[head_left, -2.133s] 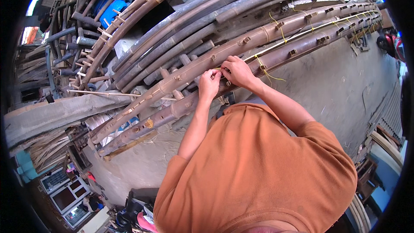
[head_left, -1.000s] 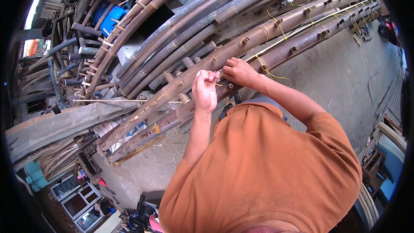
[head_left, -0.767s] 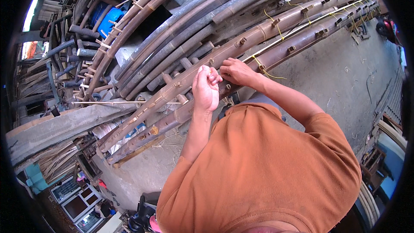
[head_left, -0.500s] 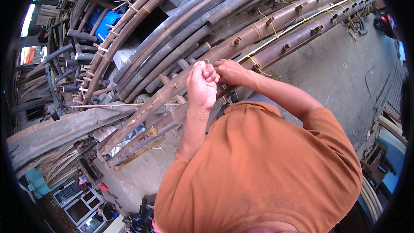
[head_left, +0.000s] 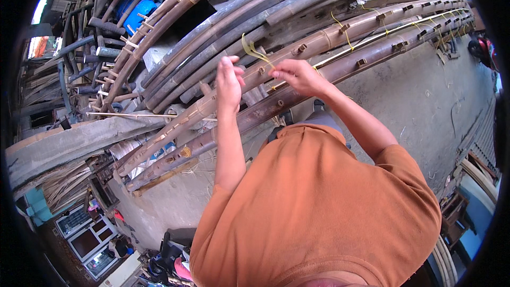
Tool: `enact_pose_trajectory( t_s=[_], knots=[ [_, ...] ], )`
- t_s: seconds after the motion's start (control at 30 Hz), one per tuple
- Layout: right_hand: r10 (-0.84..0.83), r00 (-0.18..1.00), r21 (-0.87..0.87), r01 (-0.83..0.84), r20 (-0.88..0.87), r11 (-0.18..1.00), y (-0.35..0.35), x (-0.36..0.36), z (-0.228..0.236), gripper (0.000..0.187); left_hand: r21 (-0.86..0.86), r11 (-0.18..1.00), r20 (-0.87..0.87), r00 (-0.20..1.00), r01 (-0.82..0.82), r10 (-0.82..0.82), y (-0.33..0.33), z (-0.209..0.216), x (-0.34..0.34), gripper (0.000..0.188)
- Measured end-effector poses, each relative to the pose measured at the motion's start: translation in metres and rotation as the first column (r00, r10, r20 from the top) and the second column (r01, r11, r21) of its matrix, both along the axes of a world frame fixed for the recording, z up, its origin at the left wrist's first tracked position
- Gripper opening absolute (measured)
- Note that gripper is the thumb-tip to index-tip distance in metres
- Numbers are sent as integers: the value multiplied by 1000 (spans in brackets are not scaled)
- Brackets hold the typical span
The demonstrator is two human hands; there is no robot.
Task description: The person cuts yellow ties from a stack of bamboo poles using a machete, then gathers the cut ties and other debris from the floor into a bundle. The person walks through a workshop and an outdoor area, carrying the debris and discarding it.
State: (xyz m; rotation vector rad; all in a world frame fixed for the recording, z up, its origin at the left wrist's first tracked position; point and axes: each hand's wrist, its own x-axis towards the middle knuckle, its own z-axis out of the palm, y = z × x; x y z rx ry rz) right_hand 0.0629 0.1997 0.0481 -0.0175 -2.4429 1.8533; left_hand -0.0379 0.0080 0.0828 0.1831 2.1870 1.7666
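two hands work at the bamboo poles: i see my left hand (head_left: pixel 229 86) pinching a thin yellow-green binding strip (head_left: pixel 255 53) that curls up above a brown pegged bamboo pole (head_left: pixel 319 45). my right hand (head_left: pixel 298 76) grips the strip's other end against the pole, and beyond lie darker grey bamboo poles (head_left: pixel 255 13).

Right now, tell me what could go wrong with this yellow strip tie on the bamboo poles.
1. The thin yellow strip is pulled up by the left hand; it might snap or slip from the grip.
2. The right hand presses close to pegs jutting from the bamboo pole; a slip could scrape fingers.
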Motion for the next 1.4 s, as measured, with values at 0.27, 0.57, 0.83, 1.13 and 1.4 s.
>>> enact_pose_trajectory(
  t_s=[0.27, 0.57, 0.83, 1.13, 1.4],
  knots=[
    [-107, 976, -398, 176, 191, 900, -8, -12, -4, 19, -269, 870, 103, 911, 413, -400, 0, -79, 50, 53],
    [116, 993, 491, -101, 1, 865, -17, -19, -62, 13, -534, 841, -520, 754, 79, -401, -3, -78, 79, 22],
    [181, 983, 502, -151, -12, 852, -19, -15, -56, 14, -336, 921, -405, 852, 198, -331, -6, -94, 60, 25],
    [8, 1000, 548, 8, -27, 836, -28, -7, -71, 13, -377, 864, -199, 882, 333, -427, -4, -100, 45, 25],
    [76, 959, 511, 77, -273, 856, -38, -4, -71, 12, -183, 946, -44, 959, 269, -281, -13, -119, 36, 27]
  ],
)
